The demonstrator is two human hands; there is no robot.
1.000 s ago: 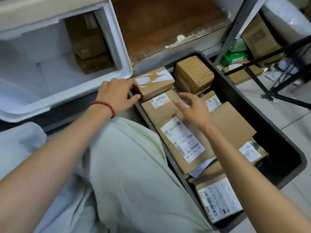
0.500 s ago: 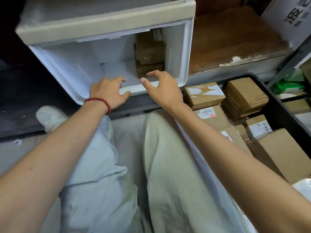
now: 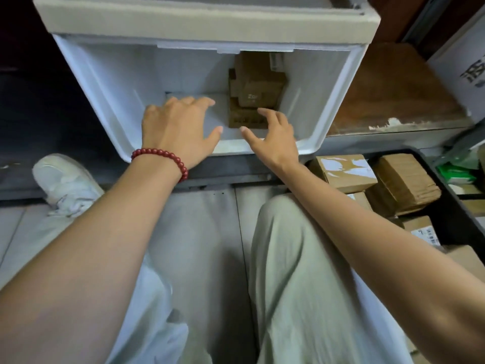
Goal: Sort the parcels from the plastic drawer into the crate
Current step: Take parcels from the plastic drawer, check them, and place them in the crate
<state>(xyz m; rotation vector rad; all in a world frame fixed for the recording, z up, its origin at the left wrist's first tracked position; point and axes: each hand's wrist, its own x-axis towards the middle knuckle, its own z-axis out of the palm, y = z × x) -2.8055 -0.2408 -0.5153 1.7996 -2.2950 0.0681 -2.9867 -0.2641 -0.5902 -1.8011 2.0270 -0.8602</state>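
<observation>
Inside plastic drawer [image 3: 118,82], rear right: stacked cardboard parcels [image 3: 256,93]. Near stack, left hand [image 3: 175,130] and right hand [image 3: 275,140], fingers spread, empty. Risk: upper box slides off if lower is pulled first.

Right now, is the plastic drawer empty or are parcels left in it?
Not empty: brown cardboard parcels are stacked toward the back right of the plastic drawer; how many, cannot tell.

Soft even light, dark at left, wide-angle bend at edges, slight blur.
</observation>
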